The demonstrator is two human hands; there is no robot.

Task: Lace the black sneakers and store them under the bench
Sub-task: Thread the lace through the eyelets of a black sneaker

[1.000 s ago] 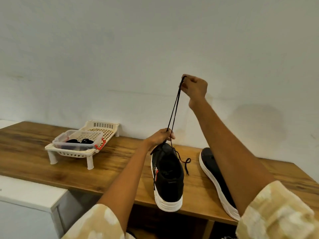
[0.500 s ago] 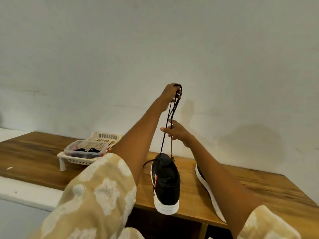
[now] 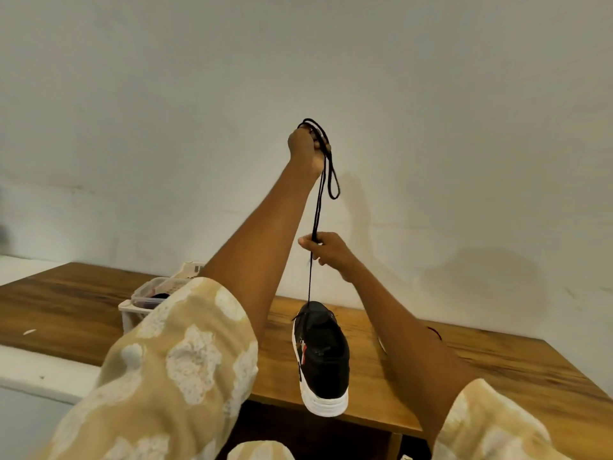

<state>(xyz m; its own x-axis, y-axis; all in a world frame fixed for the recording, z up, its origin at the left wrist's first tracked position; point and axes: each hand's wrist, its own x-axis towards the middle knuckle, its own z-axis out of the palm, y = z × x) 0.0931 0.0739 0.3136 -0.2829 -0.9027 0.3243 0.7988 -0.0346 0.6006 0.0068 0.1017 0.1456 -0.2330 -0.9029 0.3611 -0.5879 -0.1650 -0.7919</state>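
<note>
Here the room is mostly a plain, pale wall (image 3: 431,94), faintly stained and carrying soft shadows of the arms. Against it stands a wooden bench (image 3: 497,370) with a warm, streaked grain, running from the far left to the near right; a white ledge (image 3: 39,363) lies along its near left edge. The black sneaker (image 3: 321,356), white-soled, rests on the bench top with its heel overhanging the near edge. Its black lace (image 3: 315,227) runs straight up from the toe end. The left hand (image 3: 303,144), raised high before the wall, grips the top of the lace, a loop dangling beside the wrist. The right hand (image 3: 326,252) pinches the 2 strands lower down, between the left hand and the shoe. On the far left of the bench, a white slatted basket (image 3: 127,308) holds a clear tub (image 3: 149,288), both partly hidden behind the patterned left sleeve (image 3: 172,376).
</note>
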